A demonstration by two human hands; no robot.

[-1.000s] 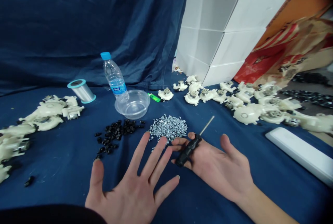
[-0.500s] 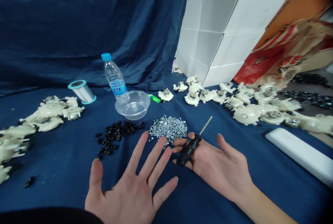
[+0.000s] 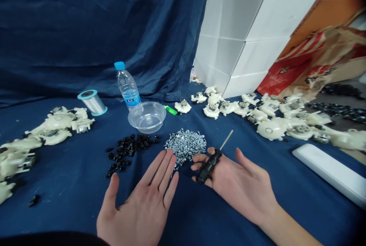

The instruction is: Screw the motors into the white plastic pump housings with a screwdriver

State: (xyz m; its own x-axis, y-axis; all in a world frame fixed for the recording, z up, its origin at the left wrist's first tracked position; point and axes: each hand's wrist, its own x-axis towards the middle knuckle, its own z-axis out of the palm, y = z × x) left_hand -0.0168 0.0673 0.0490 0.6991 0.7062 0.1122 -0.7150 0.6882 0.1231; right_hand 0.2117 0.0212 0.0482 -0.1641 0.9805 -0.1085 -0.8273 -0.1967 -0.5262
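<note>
My left hand (image 3: 140,204) is palm up with nothing in it, its fingers stretched out and its thumb apart. Its fingertips lie just in front of a pile of small silver screws (image 3: 185,145). To the left of those fingers is a scatter of small black parts (image 3: 131,147). In my right hand (image 3: 237,181), also palm up, a black-handled screwdriver (image 3: 210,166) rests across the curled fingers, its metal shaft pointing away and to the right. The right thumb stands clear of the handle.
Cream plastic housings with metal parts lie at the left (image 3: 58,122) and right (image 3: 271,127). Behind the screws stand a clear bowl (image 3: 147,126), a water bottle (image 3: 128,86), a wire spool (image 3: 94,104) and a green object (image 3: 170,110). White boxes (image 3: 228,47) are stacked behind; a long white case (image 3: 328,173) lies right.
The spread fingers of my left hand have drawn together, and the hand has tilted slightly. My right hand keeps the screwdriver in nearly the same place. The view has shifted slightly.
</note>
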